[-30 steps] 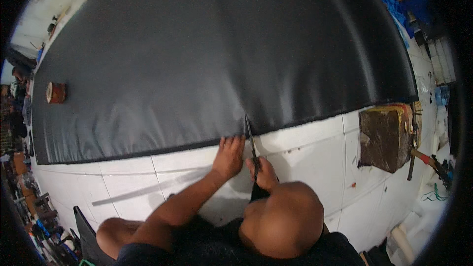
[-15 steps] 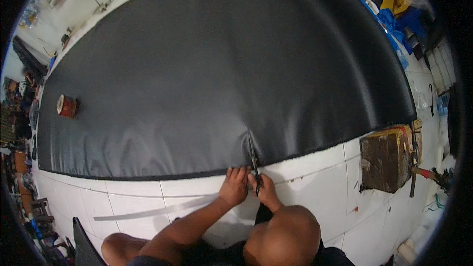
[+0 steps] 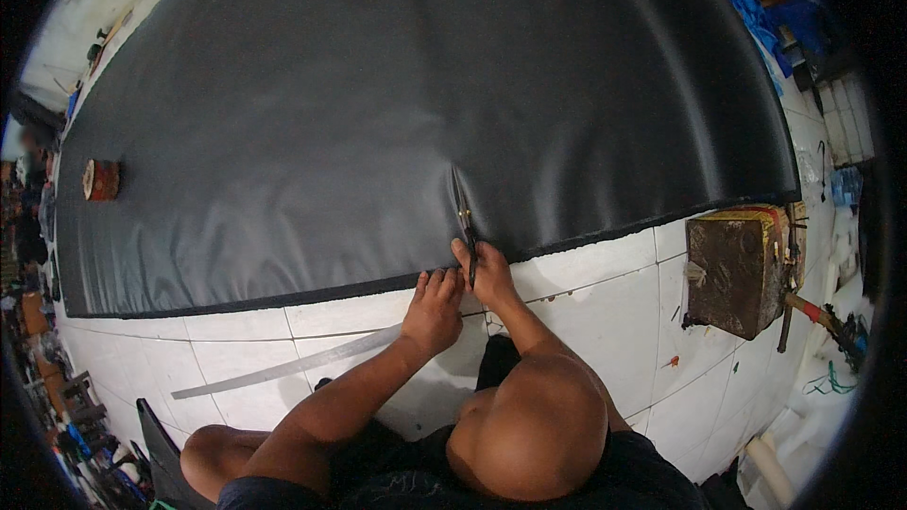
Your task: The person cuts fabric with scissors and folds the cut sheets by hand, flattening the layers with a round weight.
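A wide black sheet with a smooth, leather-like surface (image 3: 312, 123) covers much of the tiled floor. My right hand (image 3: 489, 276) grips dark scissors (image 3: 464, 215) at the handles, over the sheet's near edge. Their blades point away from me into the sheet, where the material puckers around the tips. Just left of it, my left hand (image 3: 435, 316) lies palm down, fingers stretched out with their tips on the sheet's edge. Its thumb is mostly hidden.
A red-sided roll (image 3: 101, 179) stands on the sheet's left part. At right, a worn brown block (image 3: 735, 274) sits by the sheet's corner, with a red-banded hammer-like handle (image 3: 806, 307) beside it. A thin grey strip (image 3: 274, 370) lies on the white tiles.
The scissors and my right hand have moved farther forward, onto the sheet's edge. My left hand stays by the edge. The whole view has shifted slightly.
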### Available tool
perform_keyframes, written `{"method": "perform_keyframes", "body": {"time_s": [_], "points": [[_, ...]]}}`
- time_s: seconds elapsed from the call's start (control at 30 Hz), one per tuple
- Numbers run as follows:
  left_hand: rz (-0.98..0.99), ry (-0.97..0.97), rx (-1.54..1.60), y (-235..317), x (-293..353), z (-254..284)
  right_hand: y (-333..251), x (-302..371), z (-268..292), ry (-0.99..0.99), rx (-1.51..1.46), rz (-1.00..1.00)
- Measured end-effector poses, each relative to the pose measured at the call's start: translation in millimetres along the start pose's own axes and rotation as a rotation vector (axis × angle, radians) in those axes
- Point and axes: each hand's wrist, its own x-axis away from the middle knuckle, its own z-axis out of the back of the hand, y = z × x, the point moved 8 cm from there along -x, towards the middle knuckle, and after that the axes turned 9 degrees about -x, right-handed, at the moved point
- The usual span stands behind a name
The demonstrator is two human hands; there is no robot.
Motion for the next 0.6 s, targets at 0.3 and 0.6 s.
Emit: {"method": "perform_keyframes", "body": {"time_s": [0.3,0.6], "points": [[-0.002,-0.089,-0.008,-4,-1,-1,-22,-6,-6,0.030,-0.022,0.020],[0.002,-0.115,-0.012,1,-4,1,-66,-59,-18,-0.017,-0.165,0.030]]}}
